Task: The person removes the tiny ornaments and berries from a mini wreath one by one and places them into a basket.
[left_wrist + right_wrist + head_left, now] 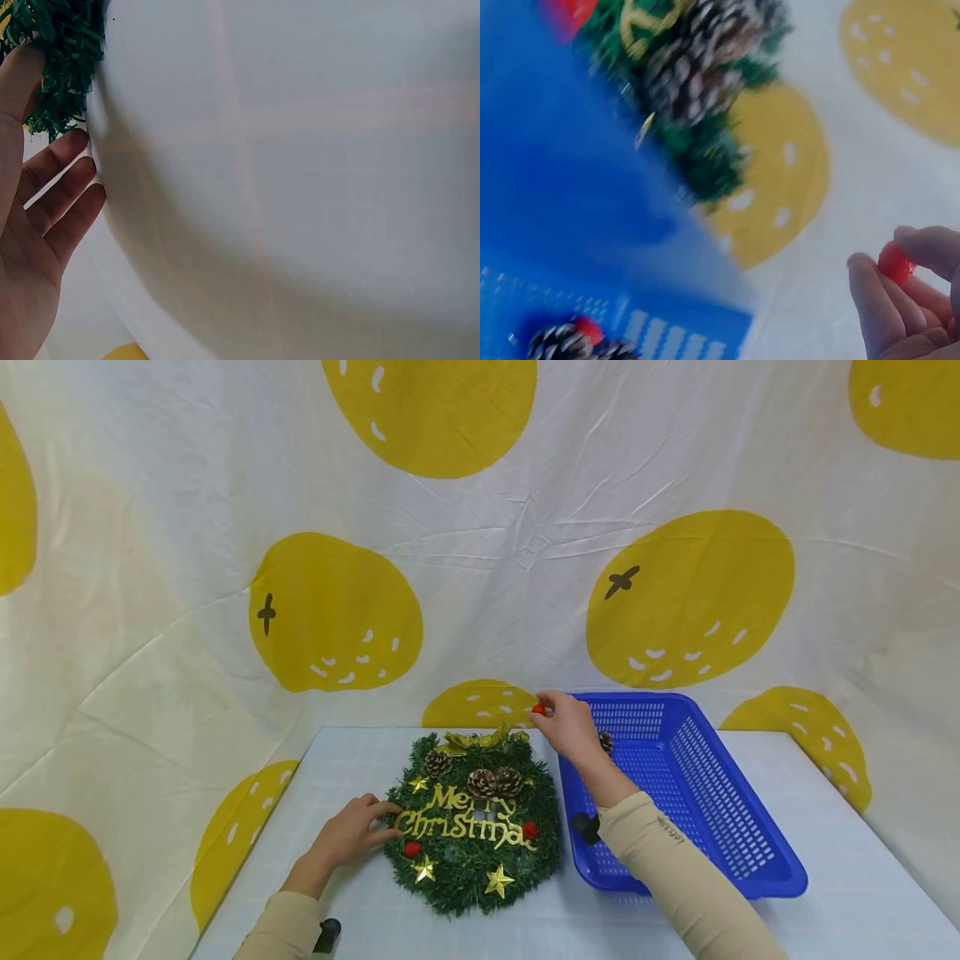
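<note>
A green Christmas wreath (457,885) lies on the table, carrying gold "Merry Christmas" lettering, pine cones, gold stars, red berries and a gold bow at its top. My left hand (352,833) rests at the wreath's left edge, thumb and forefinger touching it. In the left wrist view the other fingers (64,199) extend loosely beside the greenery (71,71). My right hand (568,727) is raised between the wreath's top and the blue basket (678,702). Between thumb and fingertips it pinches a small red berry (896,262), clear of both.
The blue perforated basket stands right of the wreath, under my right forearm. Pine cones (559,343) and a red berry (589,330) lie inside it. A white cloth (165,468) printed with yellow fruit hangs behind the table (360,910).
</note>
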